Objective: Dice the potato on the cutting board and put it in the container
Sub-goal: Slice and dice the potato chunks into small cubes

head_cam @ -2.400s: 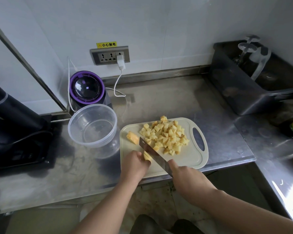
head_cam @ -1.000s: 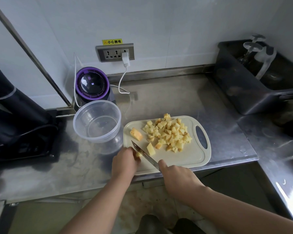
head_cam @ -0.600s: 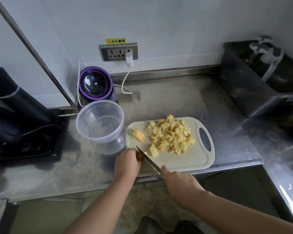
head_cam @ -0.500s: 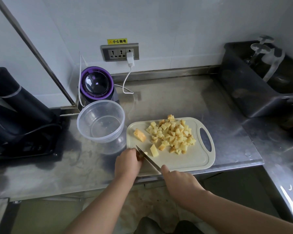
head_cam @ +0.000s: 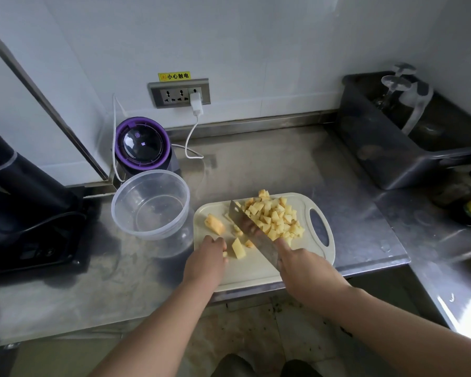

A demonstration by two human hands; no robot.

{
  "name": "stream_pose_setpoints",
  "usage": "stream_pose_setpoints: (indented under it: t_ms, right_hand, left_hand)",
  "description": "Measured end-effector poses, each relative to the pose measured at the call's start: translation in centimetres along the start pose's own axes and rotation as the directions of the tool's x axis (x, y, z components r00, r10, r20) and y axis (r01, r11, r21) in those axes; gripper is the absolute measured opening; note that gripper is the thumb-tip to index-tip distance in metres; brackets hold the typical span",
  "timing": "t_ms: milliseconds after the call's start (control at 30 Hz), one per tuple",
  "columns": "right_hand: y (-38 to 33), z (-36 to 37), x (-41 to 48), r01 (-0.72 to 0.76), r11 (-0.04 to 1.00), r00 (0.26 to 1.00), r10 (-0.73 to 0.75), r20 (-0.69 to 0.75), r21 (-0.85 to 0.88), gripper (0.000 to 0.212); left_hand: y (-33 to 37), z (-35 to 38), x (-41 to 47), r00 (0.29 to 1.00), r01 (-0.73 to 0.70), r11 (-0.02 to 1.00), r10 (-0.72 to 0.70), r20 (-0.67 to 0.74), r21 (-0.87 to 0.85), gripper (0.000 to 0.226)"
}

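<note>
Head view: right grip (head_cam: 302,265) clenched round knife (head_cam: 252,232), blade against diced potato (head_cam: 272,216) on cutting board (head_cam: 256,270). Left grip (head_cam: 207,257) curled beside a small piece, hold unclear. Clear container (head_cam: 150,202) just left of board on bench (head_cam: 269,164).

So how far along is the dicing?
Done: most of the potato is a pile of dice on the board. In hand: right hand grips the knife, blade at the pile's edge; left hand rests on the board. Left: two bigger chunks to cut, and the container is empty.
</note>
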State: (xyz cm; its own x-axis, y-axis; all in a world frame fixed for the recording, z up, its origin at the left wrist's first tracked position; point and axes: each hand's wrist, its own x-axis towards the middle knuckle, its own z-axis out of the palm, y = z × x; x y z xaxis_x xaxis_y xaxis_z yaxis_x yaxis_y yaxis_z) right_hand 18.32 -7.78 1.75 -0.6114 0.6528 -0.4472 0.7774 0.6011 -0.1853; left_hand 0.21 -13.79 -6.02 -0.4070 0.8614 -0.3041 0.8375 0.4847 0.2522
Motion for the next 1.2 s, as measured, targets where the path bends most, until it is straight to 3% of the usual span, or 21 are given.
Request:
stream_pose_setpoints:
  t_ms: [167, 233, 333, 467, 567, 633, 733, 867, 1067, 1200]
  right_hand:
    - [1.9, -0.4, 0.1, -0.057, 0.997, 0.996, 0.060, -0.063, 0.050, 0.036]
    - [2.5, -0.8, 0.0, -0.083, 0.989, 0.987, 0.098, -0.125, 0.122, 0.027]
    - [3.2, -1.5, -0.3, -0.102, 0.983, 0.981, 0.126, -0.149, 0.155, 0.030]
    - [3.6, -2.0, -0.5, -0.149, 0.965, 0.978, 0.175, -0.110, 0.215, 0.036]
    - [4.5, -1.7, -0.1, -0.102, 0.987, 0.981, 0.121, -0.149, 0.126, 0.038]
    - [4.7, -1.3, 0.0, -0.101, 0.992, 0.982, 0.111, -0.154, 0.075, 0.037]
    - [4.6, -1.1, 0.0, -0.093, 0.995, 0.988, 0.097, -0.124, 0.036, 0.039]
    - [3.9, -1.7, -0.3, -0.083, 0.996, 0.994, 0.085, -0.062, 0.029, 0.038]
    - [4.1, -1.2, -0.2, -0.069, 0.998, 0.994, 0.068, -0.087, 0.001, 0.045]
    - [3.9, -0.8, -0.4, -0.059, 0.998, 0.996, 0.059, -0.073, 0.013, 0.042]
  left_hand:
    - [-0.3, 0.2, 0.2, 0.998, 0.027, 0.989, -0.035, -0.051, -0.145, 0.015]
    - [0.0, -0.5, 0.7, 0.991, -0.021, 0.970, -0.012, -0.133, -0.241, 0.012]
    - [2.1, -2.2, 2.4, 0.967, -0.151, 0.915, 0.058, -0.249, -0.375, 0.014]
    - [4.3, -3.3, 4.8, 0.983, -0.149, 0.888, 0.083, -0.166, -0.434, 0.031]
    - [3.2, -3.6, 4.9, 0.976, -0.188, 0.940, 0.147, -0.161, -0.283, 0.034]
    - [1.8, -3.8, 4.2, 0.951, -0.306, 0.946, 0.298, -0.086, -0.106, 0.033]
    - [0.6, -3.7, 3.2, 0.858, -0.514, 0.828, 0.495, 0.138, 0.222, 0.042]
    - [0.9, -3.1, 3.2, 0.830, -0.550, 0.703, 0.519, 0.203, 0.451, 0.046]
    - [1.8, -3.1, 3.3, 0.838, -0.526, 0.631, 0.500, 0.219, 0.570, 0.037]
    - [1.1, -1.8, 1.5, 0.925, -0.378, 0.816, 0.352, 0.144, 0.438, 0.042]
